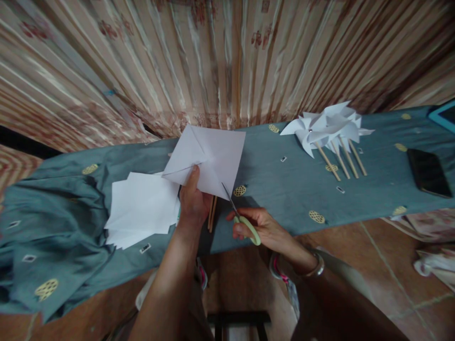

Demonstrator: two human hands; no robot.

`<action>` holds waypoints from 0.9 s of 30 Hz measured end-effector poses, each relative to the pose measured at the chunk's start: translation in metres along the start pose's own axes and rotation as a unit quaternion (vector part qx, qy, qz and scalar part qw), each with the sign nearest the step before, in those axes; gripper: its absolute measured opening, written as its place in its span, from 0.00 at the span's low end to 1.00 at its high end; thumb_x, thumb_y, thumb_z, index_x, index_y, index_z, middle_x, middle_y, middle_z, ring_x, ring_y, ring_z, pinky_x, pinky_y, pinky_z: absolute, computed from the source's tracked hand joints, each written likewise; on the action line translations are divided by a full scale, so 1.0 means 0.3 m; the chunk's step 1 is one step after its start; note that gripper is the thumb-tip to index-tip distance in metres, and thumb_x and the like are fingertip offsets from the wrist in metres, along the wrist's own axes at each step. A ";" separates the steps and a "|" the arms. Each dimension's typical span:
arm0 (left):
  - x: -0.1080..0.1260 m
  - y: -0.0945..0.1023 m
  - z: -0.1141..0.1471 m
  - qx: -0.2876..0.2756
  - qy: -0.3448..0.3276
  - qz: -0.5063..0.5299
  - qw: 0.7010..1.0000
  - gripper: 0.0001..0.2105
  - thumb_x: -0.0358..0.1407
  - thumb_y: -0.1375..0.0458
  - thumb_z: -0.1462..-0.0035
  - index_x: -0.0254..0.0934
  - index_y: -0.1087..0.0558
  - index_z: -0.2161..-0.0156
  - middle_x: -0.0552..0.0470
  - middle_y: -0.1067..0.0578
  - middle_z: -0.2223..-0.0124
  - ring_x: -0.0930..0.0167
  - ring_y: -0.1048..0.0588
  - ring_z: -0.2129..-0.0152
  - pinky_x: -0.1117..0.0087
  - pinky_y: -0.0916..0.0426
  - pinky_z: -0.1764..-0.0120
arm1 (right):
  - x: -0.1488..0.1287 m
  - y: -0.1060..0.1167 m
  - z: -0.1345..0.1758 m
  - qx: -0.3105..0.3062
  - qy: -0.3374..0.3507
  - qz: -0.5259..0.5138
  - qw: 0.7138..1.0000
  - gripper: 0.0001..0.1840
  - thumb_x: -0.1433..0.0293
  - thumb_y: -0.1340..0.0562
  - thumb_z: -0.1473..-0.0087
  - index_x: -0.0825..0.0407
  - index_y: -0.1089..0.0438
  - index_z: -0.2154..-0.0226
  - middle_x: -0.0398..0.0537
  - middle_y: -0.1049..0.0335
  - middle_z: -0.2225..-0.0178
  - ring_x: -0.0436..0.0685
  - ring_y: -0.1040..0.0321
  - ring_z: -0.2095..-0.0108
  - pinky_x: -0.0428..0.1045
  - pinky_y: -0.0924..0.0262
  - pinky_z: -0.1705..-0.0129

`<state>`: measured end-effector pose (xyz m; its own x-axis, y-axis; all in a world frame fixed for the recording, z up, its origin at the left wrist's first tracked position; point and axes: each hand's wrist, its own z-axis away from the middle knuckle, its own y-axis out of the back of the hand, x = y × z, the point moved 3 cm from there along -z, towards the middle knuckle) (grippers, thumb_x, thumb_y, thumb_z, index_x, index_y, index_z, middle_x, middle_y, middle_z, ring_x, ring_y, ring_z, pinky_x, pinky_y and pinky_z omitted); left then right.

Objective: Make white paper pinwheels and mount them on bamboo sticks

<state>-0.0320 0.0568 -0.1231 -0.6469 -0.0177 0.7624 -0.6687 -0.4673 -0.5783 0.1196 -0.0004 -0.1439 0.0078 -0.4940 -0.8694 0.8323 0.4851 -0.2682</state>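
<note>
**Scissors at the sheet's 5 o'clock corner**

Left hand: closed in a pinch on a white square sheet, thumb on top, fingers mostly hidden beneath. Sheet spreads away from that hand toward 1 o'clock, held above the counter. Slits run inward from its 8 and 11 o'clock corners.

Right hand: curled round the pale green handles of scissors; sheet lies at its 11 o'clock, touched by the blades but not by the fingers. One blade shows over the paper.

About the left hand: paper stack at 9 o'clock, edges uneven; wooden sticks at 4, just beside it.

From the right hand: white pinwheels bunched at 1 o'clock, four sticks showing; dark phone well apart, between 2 and 3.
</note>
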 end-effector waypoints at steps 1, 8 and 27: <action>0.001 -0.001 0.000 0.000 -0.003 0.002 1.000 0.11 0.36 0.42 0.44 0.36 0.25 0.56 0.47 0.22 0.51 0.62 0.28 0.47 0.64 0.30 0.49 | 0.000 -0.001 -0.001 0.002 -0.002 -0.003 1.000 0.28 0.50 0.30 0.60 0.55 0.28 0.64 0.41 0.31 0.78 0.46 0.36 0.78 0.42 0.41 0.77; 0.003 0.002 -0.006 -0.001 -0.010 0.007 1.000 0.11 0.36 0.41 0.45 0.36 0.26 0.56 0.46 0.22 0.52 0.63 0.28 0.48 0.66 0.29 0.50 | -0.002 -0.003 -0.006 0.012 -0.015 -0.014 1.000 0.28 0.51 0.28 0.62 0.55 0.27 0.65 0.39 0.32 0.79 0.45 0.37 0.79 0.42 0.42 0.77; 0.003 0.011 -0.010 0.008 0.009 0.019 1.000 0.11 0.35 0.42 0.44 0.36 0.26 0.56 0.47 0.21 0.55 0.67 0.24 0.56 0.70 0.27 0.57 | 0.003 -0.010 -0.013 0.044 -0.019 -0.055 0.997 0.25 0.55 0.26 0.67 0.54 0.27 0.70 0.36 0.33 0.82 0.44 0.38 0.81 0.42 0.42 0.78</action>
<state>-0.0358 0.0580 -0.1252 -0.6785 -0.0205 0.7343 -0.6375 -0.4803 -0.6024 0.1149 0.0007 -0.1454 -0.0668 -0.5694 -0.8193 0.8750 0.3612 -0.3224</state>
